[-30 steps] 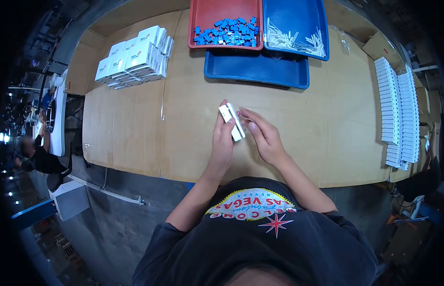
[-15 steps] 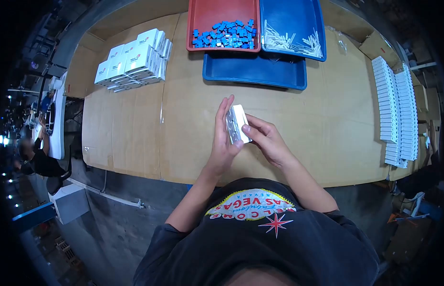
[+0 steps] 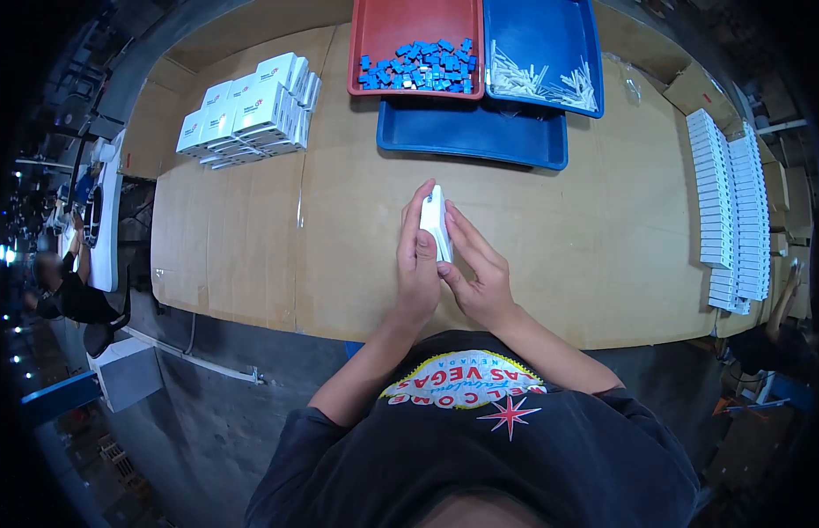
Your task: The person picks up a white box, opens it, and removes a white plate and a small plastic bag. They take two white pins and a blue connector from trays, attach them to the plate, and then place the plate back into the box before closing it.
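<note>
Both my hands press a small white box between them, just above the brown table. My left hand grips the box's left side, its thumb lying over the near face. My right hand lies flat against the right side, fingers pointing away from me. Only the top edge and a narrow strip of the box show between the palms.
A stack of white boxes sits at the far left. A red tray of blue parts, a blue tray of white sticks and another blue tray stand at the back. Rows of white boxes line the right edge. Another person works far left.
The box was held open and turned with its inside showing; now it is edge-up and squeezed between both palms, which have come together.
</note>
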Demonstrator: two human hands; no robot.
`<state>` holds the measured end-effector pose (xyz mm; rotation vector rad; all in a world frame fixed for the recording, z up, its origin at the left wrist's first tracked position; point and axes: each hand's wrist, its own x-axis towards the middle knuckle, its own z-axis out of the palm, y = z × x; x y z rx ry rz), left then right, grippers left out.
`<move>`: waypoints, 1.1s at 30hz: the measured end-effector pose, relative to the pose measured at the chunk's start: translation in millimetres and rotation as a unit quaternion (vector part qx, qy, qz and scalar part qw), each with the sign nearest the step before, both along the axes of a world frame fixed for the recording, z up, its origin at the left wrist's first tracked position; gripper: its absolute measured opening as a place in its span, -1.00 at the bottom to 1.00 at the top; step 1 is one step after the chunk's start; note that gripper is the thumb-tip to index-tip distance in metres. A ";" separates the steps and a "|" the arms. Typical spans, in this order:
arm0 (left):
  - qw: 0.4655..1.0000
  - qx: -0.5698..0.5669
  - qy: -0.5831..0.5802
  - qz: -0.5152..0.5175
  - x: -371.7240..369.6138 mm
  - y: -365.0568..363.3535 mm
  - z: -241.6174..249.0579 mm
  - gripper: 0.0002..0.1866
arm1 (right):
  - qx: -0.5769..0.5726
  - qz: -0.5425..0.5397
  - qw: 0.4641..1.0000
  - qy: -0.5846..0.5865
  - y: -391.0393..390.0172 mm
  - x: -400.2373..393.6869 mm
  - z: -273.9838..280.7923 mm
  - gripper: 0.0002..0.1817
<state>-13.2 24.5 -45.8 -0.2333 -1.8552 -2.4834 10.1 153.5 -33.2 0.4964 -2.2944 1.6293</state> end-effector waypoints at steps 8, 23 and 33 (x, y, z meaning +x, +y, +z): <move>1.000 0.007 0.013 0.010 4.3 9.7 0.4 -0.21 | 0.045 -0.019 0.997 0.065 1.5 -1.4 -3.5 -0.43; 0.992 0.111 -0.060 -0.011 4.4 9.8 13.6 -0.20 | -0.024 -0.019 1.000 0.000 4.1 -0.3 -1.1 -0.51; 0.990 0.121 -0.074 -0.017 -3.2 7.1 -3.1 -0.31 | -0.062 0.000 0.990 -0.126 19.8 -6.5 9.2 -0.40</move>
